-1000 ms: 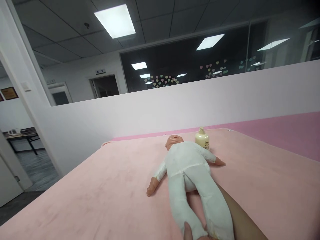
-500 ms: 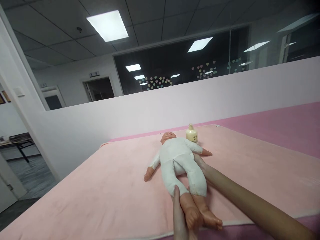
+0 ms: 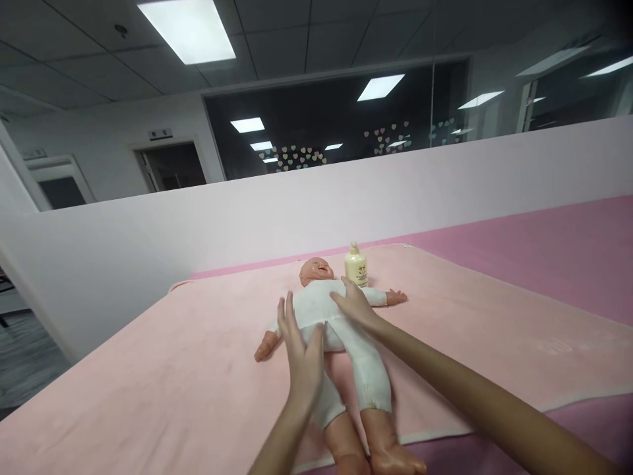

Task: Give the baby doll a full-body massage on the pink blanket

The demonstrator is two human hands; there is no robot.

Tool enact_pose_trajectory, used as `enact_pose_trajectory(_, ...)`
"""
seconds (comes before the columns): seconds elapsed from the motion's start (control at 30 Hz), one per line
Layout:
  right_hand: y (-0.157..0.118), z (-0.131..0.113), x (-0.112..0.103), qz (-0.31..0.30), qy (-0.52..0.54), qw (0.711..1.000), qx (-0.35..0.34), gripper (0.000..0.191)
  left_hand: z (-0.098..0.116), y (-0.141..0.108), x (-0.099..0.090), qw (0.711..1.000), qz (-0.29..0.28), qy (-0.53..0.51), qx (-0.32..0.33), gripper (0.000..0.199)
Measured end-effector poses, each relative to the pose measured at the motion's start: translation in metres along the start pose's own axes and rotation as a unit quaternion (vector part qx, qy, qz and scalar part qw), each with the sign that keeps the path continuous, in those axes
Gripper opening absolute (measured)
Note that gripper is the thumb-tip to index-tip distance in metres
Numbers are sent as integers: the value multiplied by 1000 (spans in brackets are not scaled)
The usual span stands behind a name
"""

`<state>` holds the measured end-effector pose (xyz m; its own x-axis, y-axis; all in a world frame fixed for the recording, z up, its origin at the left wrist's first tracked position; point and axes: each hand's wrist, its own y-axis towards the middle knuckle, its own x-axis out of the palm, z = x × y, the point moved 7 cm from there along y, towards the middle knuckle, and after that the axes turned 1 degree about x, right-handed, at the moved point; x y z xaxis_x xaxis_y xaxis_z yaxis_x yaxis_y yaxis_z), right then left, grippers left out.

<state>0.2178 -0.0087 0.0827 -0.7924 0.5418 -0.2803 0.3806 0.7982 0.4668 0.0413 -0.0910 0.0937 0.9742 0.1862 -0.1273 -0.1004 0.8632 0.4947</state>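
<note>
A baby doll [image 3: 316,307] with a white cloth body and bare plastic head, hands and legs lies on its back on a pink blanket [image 3: 198,369]. Its head points away from me and its feet toward me. My left hand [image 3: 302,356] is over the doll's hip and side, fingers stretched out and thumb apart. My right hand [image 3: 355,302] is at the other side of its chest, fingers spread; part of it is hidden from view. Just beyond that arm, near the doll's shoulder, stands a cream pump bottle [image 3: 356,267].
A low white wall [image 3: 277,218] runs behind the blanket, with glass above it bearing heart stickers. Pink padding [image 3: 558,244] shows around the blanket at the right and along the front edge. Doorways lie beyond the glass at the left.
Both hands have moved up the doll, the left from its lower leg to its hip, the right from its hip to its chest. The doll's face has come into view. The camera has shifted.
</note>
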Motion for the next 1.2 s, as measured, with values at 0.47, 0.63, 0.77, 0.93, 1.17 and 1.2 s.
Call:
enact_pose_trajectory(0.47,129,72,73,66,101,971,205,34,-85,167,102,979,1,198,56,29)
enact_pose_trajectory(0.63,134,66,97,32,124,988,89,37,-102,181,86,974,86,210,-3,19)
enact_pose_trajectory(0.77,138,72,107,7,176,982,69,26,-102,197,88,989,81,122,14,30)
enact_pose_trajectory(0.93,141,88,110,-14,243,967,69,37,-108,209,99,995,1,95,29,33)
enact_pose_trajectory(1.17,138,91,110,-32,260,961,94,39,-120,209,94,996,15,84,10,29)
enact_pose_trajectory(1.2,137,90,109,-31,260,960,95,39,-121,209,93,997,16,80,7,29)
